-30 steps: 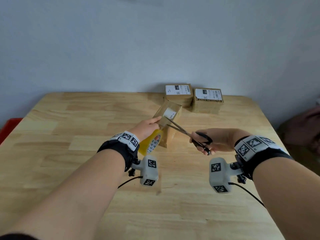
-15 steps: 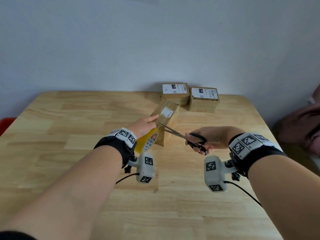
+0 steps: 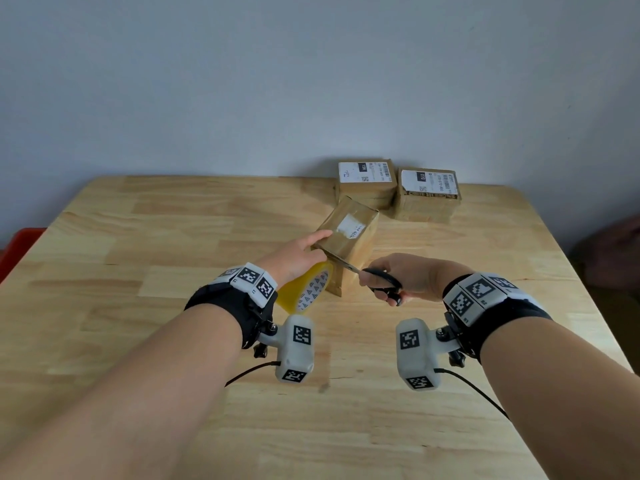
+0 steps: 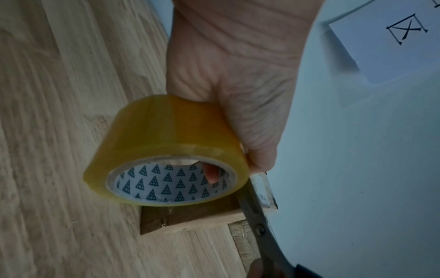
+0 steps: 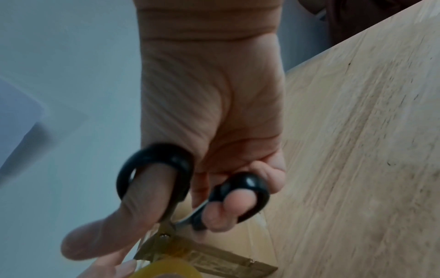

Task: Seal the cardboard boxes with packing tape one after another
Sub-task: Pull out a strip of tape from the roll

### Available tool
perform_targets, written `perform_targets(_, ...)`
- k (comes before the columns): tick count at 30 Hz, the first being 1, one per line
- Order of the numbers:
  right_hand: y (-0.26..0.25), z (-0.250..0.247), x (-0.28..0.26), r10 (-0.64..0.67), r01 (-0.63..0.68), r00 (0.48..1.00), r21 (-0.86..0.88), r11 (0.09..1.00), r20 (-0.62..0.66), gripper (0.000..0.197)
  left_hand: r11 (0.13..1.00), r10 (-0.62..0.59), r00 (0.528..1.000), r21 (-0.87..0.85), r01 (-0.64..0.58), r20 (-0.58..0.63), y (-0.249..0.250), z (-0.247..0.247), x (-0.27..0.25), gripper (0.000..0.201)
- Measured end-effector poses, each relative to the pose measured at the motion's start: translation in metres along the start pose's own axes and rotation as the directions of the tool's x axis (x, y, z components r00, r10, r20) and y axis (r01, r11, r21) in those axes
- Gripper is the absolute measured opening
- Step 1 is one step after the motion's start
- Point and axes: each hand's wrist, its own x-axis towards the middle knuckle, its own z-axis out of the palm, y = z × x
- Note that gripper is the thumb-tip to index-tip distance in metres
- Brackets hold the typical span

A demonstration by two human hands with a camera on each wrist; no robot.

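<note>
On the table [image 3: 145,258]: three boxes, one [image 3: 349,237] at front; left hand [image 3: 294,259] gripping one tape roll [image 3: 306,289], right hand [image 3: 405,275] gripping one scissors [image 3: 379,280].

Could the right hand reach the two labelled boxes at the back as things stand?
Probably not straight away: the right hand grips the scissors, and the tilted box stands between it and the two labelled boxes. The table to the right looks open.
</note>
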Motion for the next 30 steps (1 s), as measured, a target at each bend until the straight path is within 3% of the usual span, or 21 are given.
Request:
perform_targets(6, 0.005, -0.003, -0.001, -0.088, 0.079, 0.988, -0.075, 0.994, -0.127, 0.033, 1.0, -0.015, 1.0, 0.022, 0.015, -0.008, 0.002, 0.001, 0.003, 0.051)
perform_targets(12, 0.011, -0.003, -0.001, -0.082, 0.063, 0.988, -0.143, 0.988, -0.133, 0.027, 0.996, -0.027, 0.999, 0.087, 0.024, 0.023, 0.001, 0.004, 0.003, 0.058)
perform_targets(17, 0.015, -0.001, 0.005, -0.027, 0.004, 0.995, -0.231, 0.973, -0.094, 0.037, 0.981, -0.014, 0.998, 0.193, 0.003, 0.054, 0.003, 0.0, 0.003, 0.065)
perform_targets(21, 0.031, -0.005, 0.003, 0.057, -0.116, 0.99, -0.492, 0.863, -0.132, 0.047, 0.955, -0.016, 0.993, 0.297, -0.021, 0.119, 0.005, -0.007, 0.0, 0.074)
perform_targets(24, 0.061, -0.002, 0.0, 0.102, -0.212, 0.97, -0.553, 0.806, -0.222, 0.049, 0.942, 0.015, 0.993, 0.333, -0.054, 0.117, 0.002, -0.006, 0.001, 0.078)
perform_targets(28, 0.106, 0.016, 0.004, 0.064, -0.277, 0.943, -0.66, 0.698, -0.328, 0.066, 0.966, 0.042, 0.995, 0.251, -0.065, 0.092, -0.01, 0.003, 0.007, 0.078)
perform_targets(30, 0.121, 0.028, 0.009, 0.025, -0.267, 0.935, -0.655, 0.707, -0.354, 0.071, 0.974, 0.053, 0.996, 0.215, -0.068, 0.074, -0.016, 0.007, 0.009, 0.08)
